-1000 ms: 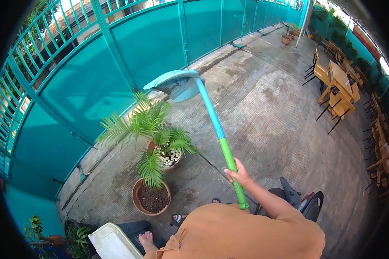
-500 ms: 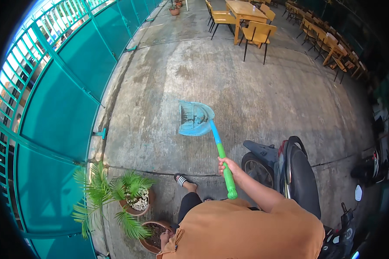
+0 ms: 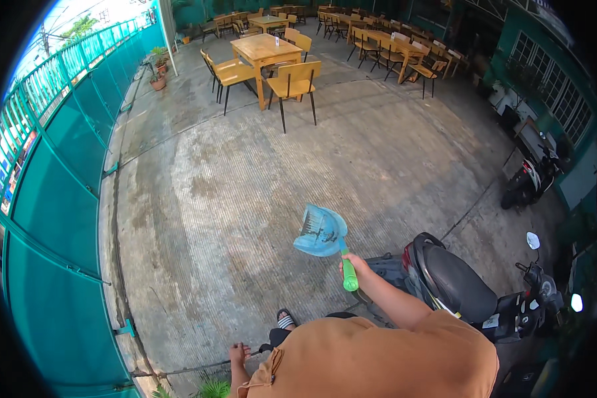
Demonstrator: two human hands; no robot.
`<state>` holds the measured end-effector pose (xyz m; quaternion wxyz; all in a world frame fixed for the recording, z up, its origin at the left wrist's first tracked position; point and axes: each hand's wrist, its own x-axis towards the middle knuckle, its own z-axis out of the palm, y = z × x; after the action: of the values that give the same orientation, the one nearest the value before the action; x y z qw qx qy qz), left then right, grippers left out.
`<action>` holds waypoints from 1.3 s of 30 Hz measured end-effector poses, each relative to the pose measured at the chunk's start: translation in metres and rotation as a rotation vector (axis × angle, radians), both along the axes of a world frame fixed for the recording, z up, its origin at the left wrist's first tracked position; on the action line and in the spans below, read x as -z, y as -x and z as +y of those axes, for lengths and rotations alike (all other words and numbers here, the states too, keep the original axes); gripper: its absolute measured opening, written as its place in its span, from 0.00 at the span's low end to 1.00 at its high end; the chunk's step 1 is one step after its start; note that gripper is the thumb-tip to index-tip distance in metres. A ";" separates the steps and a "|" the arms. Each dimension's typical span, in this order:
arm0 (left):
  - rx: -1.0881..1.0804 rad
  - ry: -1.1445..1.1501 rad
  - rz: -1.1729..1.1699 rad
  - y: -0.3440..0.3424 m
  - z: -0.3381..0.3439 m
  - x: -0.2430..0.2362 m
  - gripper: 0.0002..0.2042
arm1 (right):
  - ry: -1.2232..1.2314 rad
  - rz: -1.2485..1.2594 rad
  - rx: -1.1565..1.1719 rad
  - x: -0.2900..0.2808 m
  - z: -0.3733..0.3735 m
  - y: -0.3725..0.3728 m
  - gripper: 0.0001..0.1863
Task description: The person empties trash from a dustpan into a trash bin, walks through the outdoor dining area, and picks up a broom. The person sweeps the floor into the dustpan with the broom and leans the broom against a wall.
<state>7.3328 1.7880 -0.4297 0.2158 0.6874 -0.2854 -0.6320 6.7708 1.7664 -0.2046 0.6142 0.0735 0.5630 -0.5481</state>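
Dustpan (image 3: 320,231) shows lower and closer to the right hand (image 3: 356,266) than half a second ago, as my view swings right

At far left in my feed I get the teal gate (image 3: 53,219), then palm leaves (image 3: 213,390) at the lower edge. Near them the left hand (image 3: 239,352) hangs with fingers loosely curled; I see nothing in it. A striped sandal (image 3: 285,320) comes next. What counts most for me is how the pan lies: ahead of the right hand and slightly left, its long axis running forward from the green handle (image 3: 349,280), mouth facing left. The right hand is much the nearer and wraps round that handle. I read the pan as scuffed light blue, with dark smears and ridges inside; whether it touches the concrete (image 3: 199,265), I cannot tell. Right of it stands a dark motor scooter (image 3: 451,282).
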 end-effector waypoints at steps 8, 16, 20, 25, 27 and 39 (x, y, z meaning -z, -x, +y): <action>0.230 0.082 -0.197 0.067 -0.244 -0.007 0.10 | 0.196 -0.145 0.261 0.006 -0.053 0.077 0.09; 0.401 0.132 -0.362 0.197 -0.384 -0.004 0.09 | 0.238 -0.289 0.533 0.060 -0.140 0.172 0.09; 1.036 0.143 -0.403 0.241 -0.450 -0.005 0.09 | 0.182 -0.391 0.624 0.091 -0.205 0.241 0.09; 0.832 -0.046 -0.302 0.370 -0.532 -0.060 0.12 | 0.155 -0.365 0.627 0.080 -0.275 0.333 0.10; 0.809 0.018 -0.354 0.425 -0.562 -0.068 0.13 | 0.211 -0.384 0.720 0.076 -0.290 0.371 0.12; 1.122 -0.150 -0.375 0.708 -0.759 0.034 0.18 | 0.089 -0.322 0.883 0.061 -0.348 0.565 0.13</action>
<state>6.6250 1.0291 -0.4639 -0.2542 0.5448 -0.5929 -0.5358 6.2059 1.4183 -0.2657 0.4042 0.3635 0.3513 -0.7623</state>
